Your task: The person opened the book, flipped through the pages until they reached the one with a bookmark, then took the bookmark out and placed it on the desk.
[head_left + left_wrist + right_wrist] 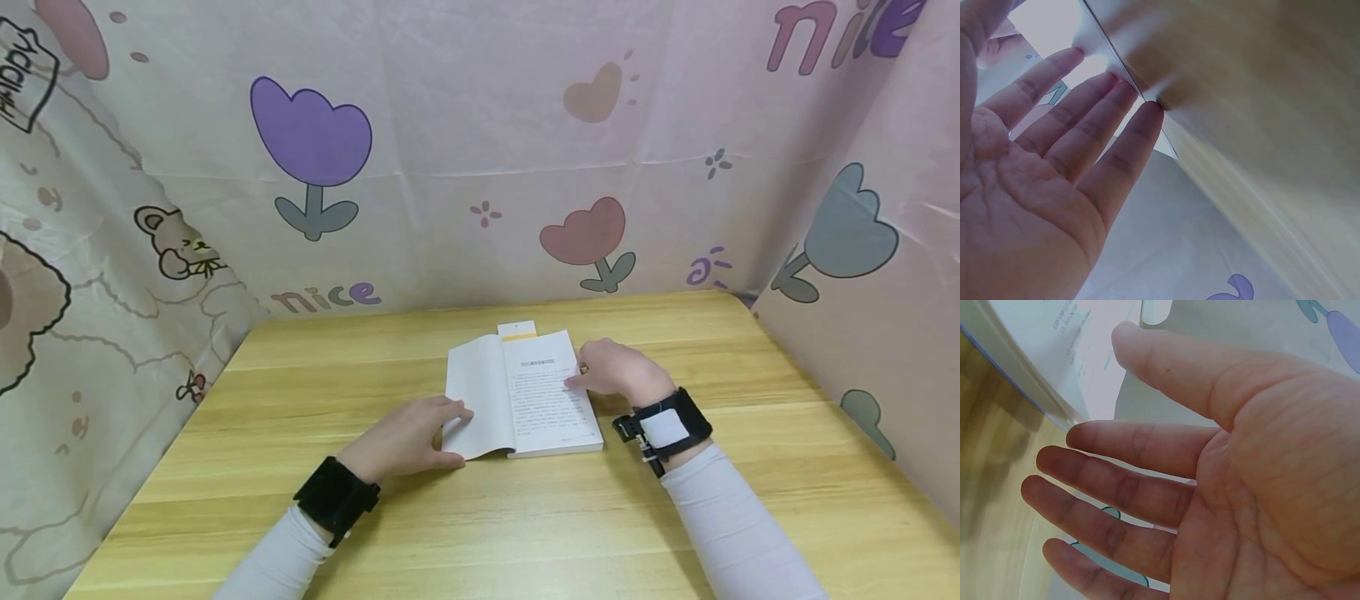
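An open book (pixel 551 408) lies on the table, a printed page on its right and a blank white leaf (pixel 480 383) on its left. My left hand (pixel 408 433) is at the blank leaf's lower left, its fingers extended and touching the leaf's edge in the left wrist view. Over at the book's right edge is my right hand (pixel 618 371). Its thumb (pixel 1160 359) reaches the printed page, while the other fingers extend loosely beside the edge. A white card with an orange stripe (pixel 517 329) sticks out past the book's top.
The wooden table (pixel 337 358) meets a printed curtain (pixel 442 242) at its back and sides. Each wrist wears a black strap, the left strap (pixel 336 500) and the right strap (pixel 671 429).
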{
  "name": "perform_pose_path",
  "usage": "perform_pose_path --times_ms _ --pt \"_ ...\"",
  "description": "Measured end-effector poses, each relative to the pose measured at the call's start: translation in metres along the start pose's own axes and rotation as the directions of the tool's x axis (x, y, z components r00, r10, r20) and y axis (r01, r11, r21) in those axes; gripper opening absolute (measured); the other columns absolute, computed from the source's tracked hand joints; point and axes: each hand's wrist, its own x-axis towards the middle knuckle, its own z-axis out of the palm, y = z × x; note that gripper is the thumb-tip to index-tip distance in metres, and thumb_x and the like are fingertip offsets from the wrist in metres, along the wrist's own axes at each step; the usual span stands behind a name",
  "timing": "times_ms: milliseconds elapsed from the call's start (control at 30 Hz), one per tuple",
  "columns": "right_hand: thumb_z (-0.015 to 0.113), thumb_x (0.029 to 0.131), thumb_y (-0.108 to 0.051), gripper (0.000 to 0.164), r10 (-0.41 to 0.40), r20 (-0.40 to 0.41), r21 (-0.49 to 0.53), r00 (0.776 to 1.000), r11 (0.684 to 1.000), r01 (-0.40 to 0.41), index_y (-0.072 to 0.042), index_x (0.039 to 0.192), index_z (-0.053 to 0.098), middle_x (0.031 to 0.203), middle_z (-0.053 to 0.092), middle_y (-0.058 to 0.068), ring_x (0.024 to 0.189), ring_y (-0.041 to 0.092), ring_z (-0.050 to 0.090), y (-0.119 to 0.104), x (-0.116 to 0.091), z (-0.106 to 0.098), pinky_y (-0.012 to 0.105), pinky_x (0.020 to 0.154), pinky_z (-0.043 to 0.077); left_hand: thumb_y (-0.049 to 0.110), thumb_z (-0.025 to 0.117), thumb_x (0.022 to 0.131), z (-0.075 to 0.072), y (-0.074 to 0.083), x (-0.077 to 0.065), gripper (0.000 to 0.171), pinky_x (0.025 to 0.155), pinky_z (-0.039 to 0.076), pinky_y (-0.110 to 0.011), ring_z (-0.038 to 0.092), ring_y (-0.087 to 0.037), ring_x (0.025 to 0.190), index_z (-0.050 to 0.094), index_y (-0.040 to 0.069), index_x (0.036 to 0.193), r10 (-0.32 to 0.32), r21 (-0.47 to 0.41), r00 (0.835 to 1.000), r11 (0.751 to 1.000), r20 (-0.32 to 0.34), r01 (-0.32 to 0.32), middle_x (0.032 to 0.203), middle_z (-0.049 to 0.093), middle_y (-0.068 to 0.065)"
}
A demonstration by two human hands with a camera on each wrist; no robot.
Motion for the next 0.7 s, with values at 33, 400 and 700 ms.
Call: perform_pose_path --times_ms 33,400,700 --pt "0.067 0.089 -0.031 0.024 -0.002 -0.002 0.001 1.0 1.0 0.002 -0.007 0.09 0.068 0.067 0.051 0.003 0.059 0.015 0.046 -0.0005 -0.0009 -0.0005 0.026 0.052 0.034 0.052 0.074 0.076 -0.0001 0.0001 -0.0002 0.065 0.098 0.042 -0.037 0.051 -0.02 0.12 0.062 0.017 0.129 0.0 -0.001 1.0 1.0 0.0 0.0 0.132 0.056 -0.004" --pt "0.071 0.086 -0.029 0.021 -0.07 -0.066 -0.014 0.995 0.997 0.069 -0.01 0.084 0.065 0.071 0.053 0.002 0.063 0.016 0.049 0.0013 -0.003 -0.0036 0.028 0.054 0.037 0.054 0.072 0.077 0.0006 -0.0012 0.0005 0.065 0.099 0.041 -0.038 0.05 -0.021 0.121 0.062 0.018 0.129 0.007 0.002 1.0 1.0 0.001 -0.007 0.133 0.055 -0.004" --pt "0.069 0.089 -0.023 0.025 -0.131 -0.116 -0.08 0.985 0.989 0.122 -0.011 0.07 0.056 0.061 0.044 -0.001 0.056 0.013 0.046 0.003 0.0017 -0.0014 0.026 0.05 0.033 0.053 0.073 0.077 0.0012 -0.0022 0.0 0.064 0.098 0.042 -0.036 0.051 -0.02 0.12 0.062 0.018 0.129 0.013 0.002 1.0 1.0 -0.004 -0.013 0.133 0.056 -0.004"
